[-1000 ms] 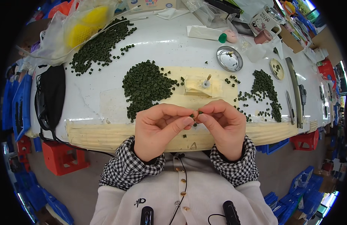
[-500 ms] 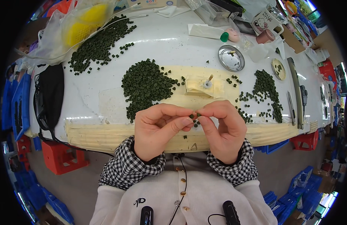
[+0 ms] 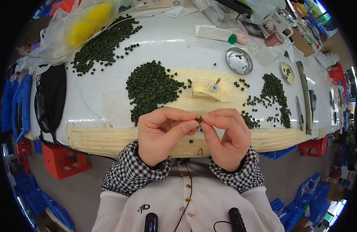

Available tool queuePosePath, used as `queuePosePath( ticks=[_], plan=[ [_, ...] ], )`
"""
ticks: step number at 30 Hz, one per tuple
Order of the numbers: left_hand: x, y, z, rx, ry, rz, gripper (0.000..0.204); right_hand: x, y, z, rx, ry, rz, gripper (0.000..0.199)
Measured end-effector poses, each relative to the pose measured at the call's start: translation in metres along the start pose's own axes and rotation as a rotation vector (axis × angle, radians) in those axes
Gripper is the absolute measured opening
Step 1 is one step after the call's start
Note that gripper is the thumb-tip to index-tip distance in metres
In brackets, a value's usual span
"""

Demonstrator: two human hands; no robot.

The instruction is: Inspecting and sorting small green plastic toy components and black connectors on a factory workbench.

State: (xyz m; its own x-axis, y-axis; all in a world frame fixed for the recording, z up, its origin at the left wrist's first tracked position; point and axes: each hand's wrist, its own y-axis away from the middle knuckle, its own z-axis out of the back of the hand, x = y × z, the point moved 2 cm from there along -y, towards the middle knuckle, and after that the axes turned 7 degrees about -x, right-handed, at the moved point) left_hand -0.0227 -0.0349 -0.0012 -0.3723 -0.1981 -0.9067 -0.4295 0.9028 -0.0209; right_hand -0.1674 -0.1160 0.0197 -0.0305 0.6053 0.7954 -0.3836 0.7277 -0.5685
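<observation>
Above the table's near edge, my left hand [image 3: 160, 133] and my right hand [image 3: 229, 137] meet fingertip to fingertip. Each has thumb and index finger pinched together on a small dark green piece [image 3: 199, 119], which the fingertips mostly cover. Whether it is one piece or two pressed together, I cannot tell. Beyond the left hand lies a heap of dark green cup-shaped pieces [image 3: 149, 87]. A tape-wrapped block [image 3: 201, 92] with a short upright peg [image 3: 218, 81] stands just past my fingers. To the right spread more small dark green pieces [image 3: 273, 91].
Another dark green heap [image 3: 99, 48] lies far left beside a plastic bag [image 3: 56, 42]. A round metal lid [image 3: 239, 61], a small dish [image 3: 286, 72], a metal ruler [image 3: 304, 96] and a mug [image 3: 274, 23] are on the right. A black cloth bag [image 3: 51, 102] sits at the left edge.
My right hand has shifted slightly left, bringing its fingertips against those of my left hand. The small gap between the two pinches has closed. My left hand has hardly moved.
</observation>
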Motion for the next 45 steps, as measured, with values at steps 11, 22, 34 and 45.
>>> queuePosePath(
  ticks=[11, 22, 34, 45],
  plan=[
    [-0.0033, -0.0007, 0.0022, -0.016, -0.249, -0.234, 0.017, 0.0022, -0.0002, 0.0005, 0.074, 0.030, 0.069, 0.028],
    [-0.0027, -0.0003, 0.0029, -0.050, -0.311, -0.254, 0.020, 0.0009, 0.0000, 0.0010, 0.088, -0.010, 0.003, 0.031],
    [-0.0005, -0.0019, 0.0029, -0.027, -0.179, -0.156, 0.018, 0.0000, 0.0016, 0.0029, 0.102, -0.030, 0.005, 0.031],
    [-0.0061, -0.0039, 0.0003, -0.022, -0.382, -0.287, 0.022, -0.0012, 0.0011, 0.0056, 0.130, -0.046, -0.024, 0.031]
  ],
)
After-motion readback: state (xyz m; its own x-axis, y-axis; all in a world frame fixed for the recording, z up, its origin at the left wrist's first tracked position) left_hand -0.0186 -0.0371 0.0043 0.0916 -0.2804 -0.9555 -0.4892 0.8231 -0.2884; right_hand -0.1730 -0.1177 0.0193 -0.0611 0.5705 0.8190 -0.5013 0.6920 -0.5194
